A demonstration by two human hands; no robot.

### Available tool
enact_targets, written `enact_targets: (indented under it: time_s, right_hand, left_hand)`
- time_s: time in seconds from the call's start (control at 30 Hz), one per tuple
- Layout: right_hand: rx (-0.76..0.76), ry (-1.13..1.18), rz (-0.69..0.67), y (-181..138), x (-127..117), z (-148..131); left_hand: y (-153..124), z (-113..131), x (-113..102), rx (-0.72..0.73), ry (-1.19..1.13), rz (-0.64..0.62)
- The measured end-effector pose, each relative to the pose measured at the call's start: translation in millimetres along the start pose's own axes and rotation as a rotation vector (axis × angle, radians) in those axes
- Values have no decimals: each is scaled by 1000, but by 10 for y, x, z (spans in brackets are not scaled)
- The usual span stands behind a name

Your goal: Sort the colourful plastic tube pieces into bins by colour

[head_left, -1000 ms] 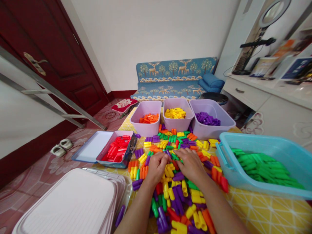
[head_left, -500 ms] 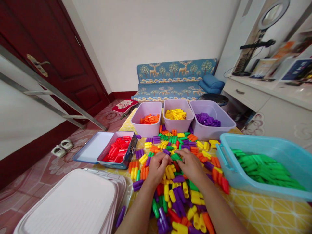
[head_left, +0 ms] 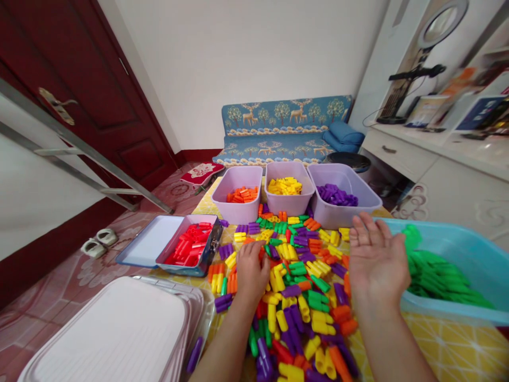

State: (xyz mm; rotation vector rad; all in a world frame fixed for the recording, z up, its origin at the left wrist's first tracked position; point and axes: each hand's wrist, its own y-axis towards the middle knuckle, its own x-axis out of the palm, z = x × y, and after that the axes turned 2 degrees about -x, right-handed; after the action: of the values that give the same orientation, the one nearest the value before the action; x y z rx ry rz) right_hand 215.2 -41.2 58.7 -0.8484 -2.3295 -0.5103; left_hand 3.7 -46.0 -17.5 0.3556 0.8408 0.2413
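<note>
My left hand [head_left: 251,270] is over the mixed pile of bullet-shaped plastic building blocks [head_left: 296,318], its fingers curled. A bit of a red building block [head_left: 261,253] shows between its fingertips and thumb. My right hand [head_left: 376,260] is spread palm up at the left rim of the blue bin [head_left: 441,229], holding nothing. Just beyond its fingers, a blurred green block [head_left: 412,236] is in the air above the heap of green blocks [head_left: 445,278] in that bin. Yellow, purple, orange, green and red blocks lie mixed on the yellow cloth between my forearms.
At the back stand three lilac bins, with orange blocks [head_left: 242,194], yellow blocks [head_left: 285,186] and purple blocks [head_left: 336,194]. An open-lidded box [head_left: 215,240] of red blocks is at left. Stacked white lids [head_left: 107,329] lie near-left. A metal ladder [head_left: 91,156] leans at far left.
My right hand has moved from the pile to the right, turned palm up and opened at the blue bin, with a green block now above it. My left hand shifted slightly left.
</note>
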Motion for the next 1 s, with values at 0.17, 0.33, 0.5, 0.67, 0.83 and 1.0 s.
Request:
enact_targets:
  time_s: [0.17,0.33,0.5,0.67,0.83,1.0]
  right_hand:
    - [158,-661,-551,28,-100,113]
    - [2,-1505,-1112,-84,-201,256]
    - [-114,-1738,-1216,-200,-190,408]
    - [-85,-1706,-1199,-193,-199,498]
    - [-70,-1561,-1167,-191,-197,551]
    - [-15,-1369,-1063,-143,-218,590]
  left_hand:
    - [5,6,14,4,87,-94]
    - [16,9,23,48,99,-146]
    - [29,-11,27,24,126,-157]
    - [31,-30,26,6,136,-148]
    - [31,8,-1,20,128,-158]
    - [34,15,1,20,83,-163]
